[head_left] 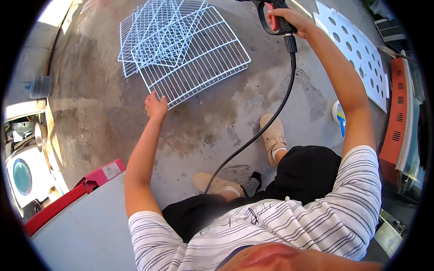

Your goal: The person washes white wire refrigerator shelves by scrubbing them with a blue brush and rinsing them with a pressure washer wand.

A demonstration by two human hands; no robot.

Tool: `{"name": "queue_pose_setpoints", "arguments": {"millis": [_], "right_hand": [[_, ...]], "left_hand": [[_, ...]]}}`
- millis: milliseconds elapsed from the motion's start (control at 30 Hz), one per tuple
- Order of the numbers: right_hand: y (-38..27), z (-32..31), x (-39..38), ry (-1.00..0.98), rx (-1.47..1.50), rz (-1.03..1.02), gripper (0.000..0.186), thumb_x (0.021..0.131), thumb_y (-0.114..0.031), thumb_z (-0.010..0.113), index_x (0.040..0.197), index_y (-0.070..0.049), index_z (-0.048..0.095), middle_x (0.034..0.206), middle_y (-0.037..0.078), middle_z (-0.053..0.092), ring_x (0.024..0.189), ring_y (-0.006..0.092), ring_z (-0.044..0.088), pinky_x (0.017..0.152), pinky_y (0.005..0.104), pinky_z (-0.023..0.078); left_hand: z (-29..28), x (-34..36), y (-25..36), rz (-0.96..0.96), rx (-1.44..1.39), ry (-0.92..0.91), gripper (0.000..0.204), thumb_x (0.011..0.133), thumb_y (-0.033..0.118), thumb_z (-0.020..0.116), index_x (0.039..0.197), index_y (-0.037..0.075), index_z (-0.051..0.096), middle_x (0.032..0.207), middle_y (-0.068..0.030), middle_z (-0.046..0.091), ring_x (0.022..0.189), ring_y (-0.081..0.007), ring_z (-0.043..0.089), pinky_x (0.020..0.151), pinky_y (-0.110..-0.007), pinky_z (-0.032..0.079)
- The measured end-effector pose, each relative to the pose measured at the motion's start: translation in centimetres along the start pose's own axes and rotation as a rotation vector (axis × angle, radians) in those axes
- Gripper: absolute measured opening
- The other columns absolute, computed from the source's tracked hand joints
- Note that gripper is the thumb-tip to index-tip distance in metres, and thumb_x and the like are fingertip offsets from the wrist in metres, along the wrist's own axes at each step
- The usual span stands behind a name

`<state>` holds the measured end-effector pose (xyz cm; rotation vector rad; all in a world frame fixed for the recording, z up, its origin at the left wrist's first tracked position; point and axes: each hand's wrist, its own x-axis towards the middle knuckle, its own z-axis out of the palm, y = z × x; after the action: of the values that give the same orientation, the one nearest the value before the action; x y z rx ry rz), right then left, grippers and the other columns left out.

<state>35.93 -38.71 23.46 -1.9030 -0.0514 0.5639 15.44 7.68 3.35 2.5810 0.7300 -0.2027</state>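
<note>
My left hand point(156, 106) is closed on the near left corner of a white wire rack point(203, 58). That rack lies tilted across a pile of similar wire racks point(156, 27) on the wet concrete. Up at the right, my right hand point(294, 20) is wrapped round the grip of a black pressure washer gun point(282, 18) with a red trigger. The gun's front end runs out past the top edge of the view. From its handle a black hose point(282, 101) curves down between my legs.
A white panel with round holes point(350, 45) lies at the far right. Beside it stand a white tub with a blue-handled brush point(339, 116) and an orange vented appliance point(392, 113). At the lower left are a red-edged white cabinet point(86, 217) and a white washing machine point(29, 174).
</note>
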Motion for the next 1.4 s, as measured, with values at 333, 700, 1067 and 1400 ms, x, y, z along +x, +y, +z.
{"name": "queue_pose_setpoints", "arguments": {"millis": [333,700,1067,1400], "right_hand": [[6.5,-0.1,-7.8,-0.099,0.162,0.217,0.027,0.086,-0.026,0.063,0.098,-0.001,0.061,0.087,0.008,0.066,0.074,0.0126,0.065,0.069,0.0247,0.055],[7.1,-2.8,-10.3,-0.146,0.16,0.328,0.033,0.084,-0.021,0.066,0.108,-0.002,0.055,0.094,0.009,0.065,0.081,0.0139,0.064,0.075,0.0271,0.054],[4.9,0.1,-5.0,-0.195,0.156,0.192,0.029,0.087,-0.021,0.063,0.109,-0.002,0.056,0.093,0.008,0.065,0.08,0.0136,0.066,0.072,0.0262,0.056],[1.1,6.7,-2.3,-0.292,0.099,0.031,0.034,0.088,-0.023,0.064,0.114,-0.004,0.053,0.092,0.008,0.066,0.079,0.0139,0.065,0.072,0.0263,0.054]], "left_hand": [[5.9,0.0,-10.3,-0.346,-0.67,-0.041,0.058,0.091,0.029,0.061,0.136,-0.001,0.039,0.112,-0.0111,0.061,0.098,-0.0184,0.059,0.081,-0.032,0.047],[5.8,1.7,-7.5,-0.504,-0.745,0.006,0.047,0.087,0.023,0.067,0.128,0.009,0.049,0.103,-0.0037,0.059,0.08,-0.0128,0.055,0.06,-0.029,0.045],[6.3,-0.3,-7.5,-0.058,-0.191,0.1,0.036,0.086,0.023,0.063,0.116,0.004,0.062,0.104,-0.015,0.065,0.094,-0.0276,0.063,0.085,-0.036,0.048],[6.5,-1.1,-10.1,-0.152,-0.4,0.061,0.04,0.086,0.027,0.064,0.119,0.004,0.062,0.111,-0.013,0.066,0.102,-0.0235,0.063,0.088,-0.033,0.047]]}}
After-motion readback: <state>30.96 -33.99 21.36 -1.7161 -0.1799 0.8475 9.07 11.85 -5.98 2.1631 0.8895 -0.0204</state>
